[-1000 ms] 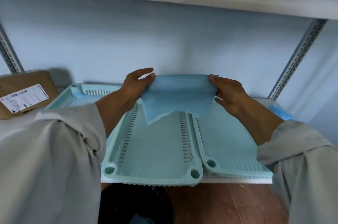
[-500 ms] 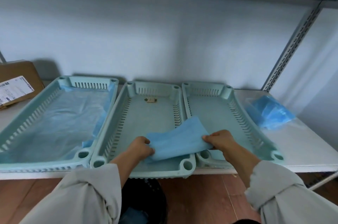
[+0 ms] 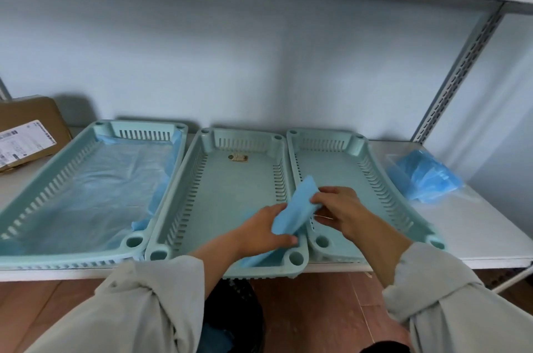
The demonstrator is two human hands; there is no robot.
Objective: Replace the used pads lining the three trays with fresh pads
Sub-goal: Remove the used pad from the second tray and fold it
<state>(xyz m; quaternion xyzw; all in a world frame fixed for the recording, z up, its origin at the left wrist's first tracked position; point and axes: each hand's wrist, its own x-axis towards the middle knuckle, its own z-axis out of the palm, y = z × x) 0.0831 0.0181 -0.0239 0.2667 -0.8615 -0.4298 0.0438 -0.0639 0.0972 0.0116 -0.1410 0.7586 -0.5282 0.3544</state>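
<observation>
Head view: the left hand (image 3: 266, 227) and right hand (image 3: 339, 207) both pinch a folded light-blue fabric pad (image 3: 294, 210), held over the near right corner of the bare pale-green slotted plastic middle tray (image 3: 184, 208). The left tray (image 3: 23, 217) is already lined; the right tray (image 3: 383, 179) is bare. This looks like unfolding a fresh pad; next, it needs spreading flat across the middle tray's floor.

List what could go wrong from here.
The pad is bunched between the left hand and right hand over the wall shared by the middle tray and right tray; it may go in creased or straddle both. The left tray's liner rides up the walls and could snag.
</observation>
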